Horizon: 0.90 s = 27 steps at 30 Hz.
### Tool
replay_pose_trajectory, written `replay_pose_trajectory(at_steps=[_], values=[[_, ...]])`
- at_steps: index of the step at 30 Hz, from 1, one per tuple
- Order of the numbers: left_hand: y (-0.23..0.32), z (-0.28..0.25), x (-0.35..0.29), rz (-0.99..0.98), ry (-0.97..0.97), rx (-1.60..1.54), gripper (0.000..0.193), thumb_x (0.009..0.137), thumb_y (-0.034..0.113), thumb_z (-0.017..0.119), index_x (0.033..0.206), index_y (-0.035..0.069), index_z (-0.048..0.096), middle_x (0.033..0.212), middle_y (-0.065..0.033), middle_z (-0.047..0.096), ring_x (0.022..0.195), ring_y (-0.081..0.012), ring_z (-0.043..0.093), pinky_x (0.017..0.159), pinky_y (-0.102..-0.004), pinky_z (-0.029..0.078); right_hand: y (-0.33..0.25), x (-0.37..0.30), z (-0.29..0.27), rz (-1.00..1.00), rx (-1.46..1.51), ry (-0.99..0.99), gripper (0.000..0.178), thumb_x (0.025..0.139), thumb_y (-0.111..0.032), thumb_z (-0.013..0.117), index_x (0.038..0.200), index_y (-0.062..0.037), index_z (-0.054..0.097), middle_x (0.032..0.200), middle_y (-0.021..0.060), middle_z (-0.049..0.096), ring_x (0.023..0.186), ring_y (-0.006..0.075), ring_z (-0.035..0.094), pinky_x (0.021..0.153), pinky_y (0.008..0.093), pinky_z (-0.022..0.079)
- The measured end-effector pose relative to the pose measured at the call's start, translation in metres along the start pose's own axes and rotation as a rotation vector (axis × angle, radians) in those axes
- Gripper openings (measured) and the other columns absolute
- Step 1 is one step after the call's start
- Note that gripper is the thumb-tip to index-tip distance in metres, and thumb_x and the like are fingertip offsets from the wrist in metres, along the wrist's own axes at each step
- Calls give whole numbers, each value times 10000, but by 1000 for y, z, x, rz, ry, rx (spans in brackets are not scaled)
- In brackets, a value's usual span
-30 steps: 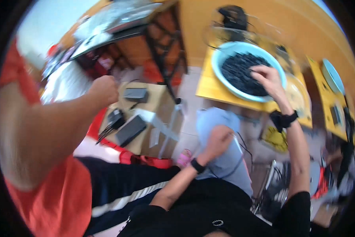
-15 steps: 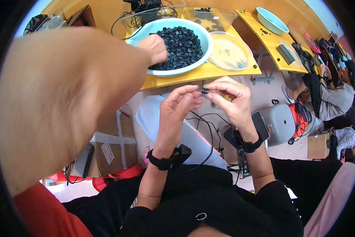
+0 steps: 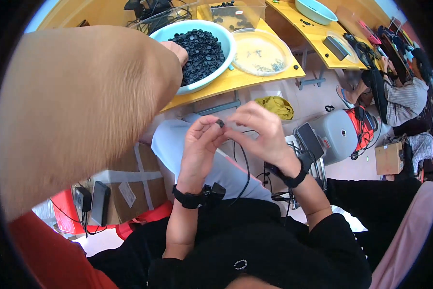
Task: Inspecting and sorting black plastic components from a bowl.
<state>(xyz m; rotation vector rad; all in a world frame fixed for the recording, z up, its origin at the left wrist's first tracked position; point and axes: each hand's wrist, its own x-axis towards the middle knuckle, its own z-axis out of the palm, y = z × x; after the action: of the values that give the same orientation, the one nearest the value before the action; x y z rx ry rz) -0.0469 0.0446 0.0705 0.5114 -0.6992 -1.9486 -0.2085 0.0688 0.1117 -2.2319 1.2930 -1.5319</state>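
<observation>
My left hand (image 3: 200,144) is closed, its thumb and fingertips pinching a small black cap-like part (image 3: 220,123) in front of my body. Right beside that part is my right hand (image 3: 260,132), palm turned inward. Its fingertips are smeared by motion, so I cannot see whether they hold anything. Beyond my hands, a pale blue basin (image 3: 229,53) on the yellow table is heaped with black round parts (image 3: 202,55) of a similar look. Another person's hand (image 3: 177,51) reaches into the basin from the left.
The other person's forearm (image 3: 91,96) fills the left side. A shallow clear lid (image 3: 255,48) with tiny metal pieces lies beside the basin on the yellow table (image 3: 298,73). Below are a taped cardboard box (image 3: 149,180) and a grey stool-like case (image 3: 339,135). Someone sits far right.
The view has shifted. My hands have come nearer to my body, the small black part now sits in my left fingertips, and my right fingers have drawn slightly off it.
</observation>
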Motion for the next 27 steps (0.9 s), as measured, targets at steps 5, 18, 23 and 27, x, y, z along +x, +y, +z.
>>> replay_pose_trajectory(at_steps=[5, 18, 23, 27], values=[[-13, -40, 12, -28, 15, -47, 132, 836, 38, 595, 962, 71, 572, 909, -39, 619, 814, -162, 624, 752, -276, 507, 108, 15, -38, 376, -215, 162, 117, 748, -86, 613, 802, 1, 671, 743, 155, 648, 677, 241, 641, 626, 316, 494], [-41, -86, 24, -208, -105, -53, 148, 805, 28, 626, 944, 59, 585, 937, -60, 611, 838, -172, 605, 768, -286, 502, 237, 83, -18, 501, -544, -295, 111, 643, -133, 634, 709, -54, 676, 718, 141, 648, 706, 277, 631, 642, 356, 484], [-40, -86, 23, -221, -63, -23, 150, 800, 25, 628, 939, 54, 581, 953, -64, 607, 844, -173, 601, 778, -293, 505, 234, 88, -8, 702, -628, -449, 210, 622, -120, 675, 810, -26, 665, 898, 204, 642, 883, 319, 626, 775, 370, 494], [-39, -85, 22, -224, -57, -25, 152, 800, 20, 622, 941, 52, 578, 941, -65, 610, 828, -179, 611, 763, -292, 509, 237, 92, -9, 742, -589, -485, 268, 620, -101, 674, 871, -9, 655, 935, 209, 638, 908, 320, 623, 785, 367, 495]])
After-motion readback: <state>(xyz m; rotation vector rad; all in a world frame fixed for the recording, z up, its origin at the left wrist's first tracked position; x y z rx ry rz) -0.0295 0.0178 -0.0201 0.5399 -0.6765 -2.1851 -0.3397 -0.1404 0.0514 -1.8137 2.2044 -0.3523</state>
